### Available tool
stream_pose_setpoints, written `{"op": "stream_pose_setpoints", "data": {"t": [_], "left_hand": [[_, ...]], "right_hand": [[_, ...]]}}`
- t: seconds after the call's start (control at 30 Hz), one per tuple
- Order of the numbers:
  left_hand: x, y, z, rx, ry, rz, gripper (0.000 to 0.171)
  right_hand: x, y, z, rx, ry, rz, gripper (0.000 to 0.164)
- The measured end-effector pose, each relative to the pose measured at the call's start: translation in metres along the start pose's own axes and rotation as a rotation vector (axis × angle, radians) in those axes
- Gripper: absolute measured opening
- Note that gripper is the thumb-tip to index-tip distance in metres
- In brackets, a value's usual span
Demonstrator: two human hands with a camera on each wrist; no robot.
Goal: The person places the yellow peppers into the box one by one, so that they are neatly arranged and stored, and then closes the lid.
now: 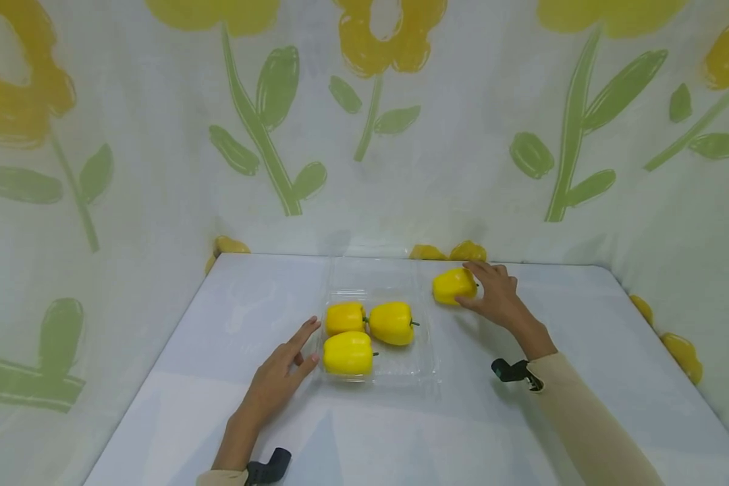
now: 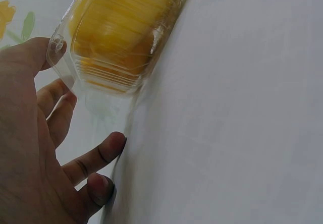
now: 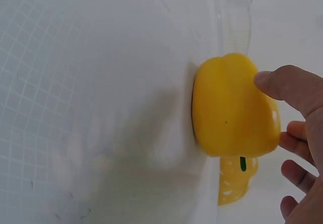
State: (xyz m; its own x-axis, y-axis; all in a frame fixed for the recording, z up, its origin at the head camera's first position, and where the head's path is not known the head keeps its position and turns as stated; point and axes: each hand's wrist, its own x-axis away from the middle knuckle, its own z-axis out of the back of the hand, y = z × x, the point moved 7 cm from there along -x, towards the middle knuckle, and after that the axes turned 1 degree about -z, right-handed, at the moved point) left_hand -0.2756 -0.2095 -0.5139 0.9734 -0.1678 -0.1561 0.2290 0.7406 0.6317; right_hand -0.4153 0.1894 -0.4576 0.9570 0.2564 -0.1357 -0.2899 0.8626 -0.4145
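Observation:
At the back of the table, right of the clear container, my right hand (image 1: 495,293) grips a yellow bell pepper (image 1: 453,286), thumb on one side and fingers on the other. The pepper appears to rest on the tabletop, its green stem (image 3: 243,164) showing in the right wrist view. Inside the open clear plastic container (image 1: 408,368) lie three more yellow bell peppers: one at the back left (image 1: 343,318), one on the right (image 1: 391,322) and one in front (image 1: 347,353). My left hand (image 1: 279,374), fingers extended, touches the container's left edge (image 2: 63,75) with thumb and fingers.
The container's clear lid (image 1: 373,273) lies folded back toward the wall. A white table (image 1: 219,418) carries everything. Behind and beside it hangs a pale cloth (image 1: 455,155) printed with yellow flowers and green leaves. Black wrist mounts (image 1: 513,371) sit on both forearms.

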Motion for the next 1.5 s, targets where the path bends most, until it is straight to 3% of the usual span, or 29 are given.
{"op": "stream_pose_setpoints", "data": {"t": [0.37,0.67,1.5], "left_hand": [[-0.003,0.003,-0.002,0.013,0.005,-0.013,0.061],[-0.001,0.004,-0.001,0.005,0.012,-0.006,0.060],[-0.001,-0.001,-0.001,-0.008,0.012,-0.038,0.060]], "right_hand": [[-0.005,0.011,-0.001,0.011,-0.011,-0.013,0.076],[-0.004,0.014,0.003,0.018,0.063,0.034,0.071],[0.026,0.003,0.020,-0.004,0.143,0.060,0.070]]}}
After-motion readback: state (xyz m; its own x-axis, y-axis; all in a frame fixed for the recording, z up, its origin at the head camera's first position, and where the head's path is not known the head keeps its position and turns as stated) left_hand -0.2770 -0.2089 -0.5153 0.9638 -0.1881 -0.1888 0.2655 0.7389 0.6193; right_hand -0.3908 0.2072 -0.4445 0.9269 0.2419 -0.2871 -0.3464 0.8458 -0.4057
